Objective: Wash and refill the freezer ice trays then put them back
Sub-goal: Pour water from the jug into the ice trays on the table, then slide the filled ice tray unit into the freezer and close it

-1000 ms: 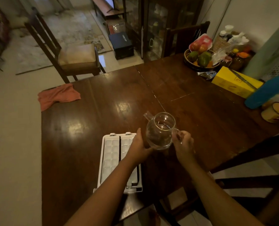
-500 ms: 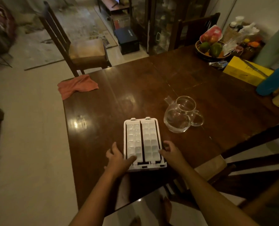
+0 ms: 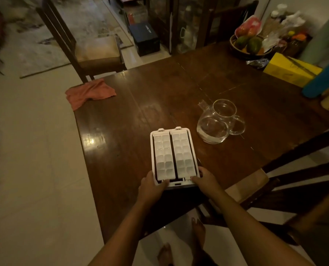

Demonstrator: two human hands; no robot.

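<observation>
At lower centre, the left grip (image 3: 151, 186) and right grip (image 3: 205, 181) each clasp a near corner of the ice trays (image 3: 172, 156), probably to lift them level, with the glass jug (image 3: 215, 126) standing clear at their right.

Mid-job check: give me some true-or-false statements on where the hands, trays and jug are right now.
1. The left hand and right hand hold the near end of the frame carrying the ice trays. True.
2. The glass jug stands on the table, right of the trays. True.
3. The right hand holds the jug's handle. False: nothing touches the jug.
4. The orange cloth covers the trays. False: it lies on the table's far left corner, apart from them.
</observation>
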